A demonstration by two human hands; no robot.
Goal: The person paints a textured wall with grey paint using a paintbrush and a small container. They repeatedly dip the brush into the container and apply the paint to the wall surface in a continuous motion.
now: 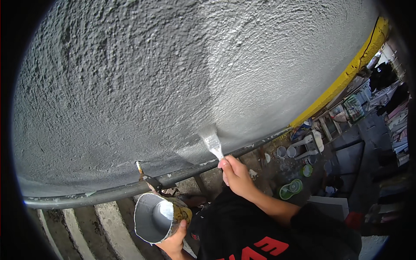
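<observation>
Black fabric of the person's shirt (242, 229), with red lettering, fills the lower centre, closest to the lens. Left of it, the left hand (173, 242) grasps a can (158, 216) from below, thumb pressed on the side near the rim. The can is tilted with its open mouth facing up and left; grey paint coats the inside, and the outer skin is yellowish and smeared.

The right hand (236, 175) reaches up from the shirt and is closed around the handle of a brush (212, 145), fingertips pinching the handle just below the bristles. The bristles are loaded with pale grey paint and lie flat against the wall (130, 86), at the lower edge of the lighter, wet-looking patch. The wall is rough-textured and grey; its left part is darker than the right. A yellow band (346, 73) runs along its right edge.

A dark pipe (108, 190) crosses below the wall, from lower left to right, passing behind the right hand. A clamp (149, 180) sits on it just above the can. Below the pipe, pale slats (104, 221) slant at lower left.

Far below on the right, the ground holds small cups (286, 151), a green tub (290, 189) and scattered clutter.
</observation>
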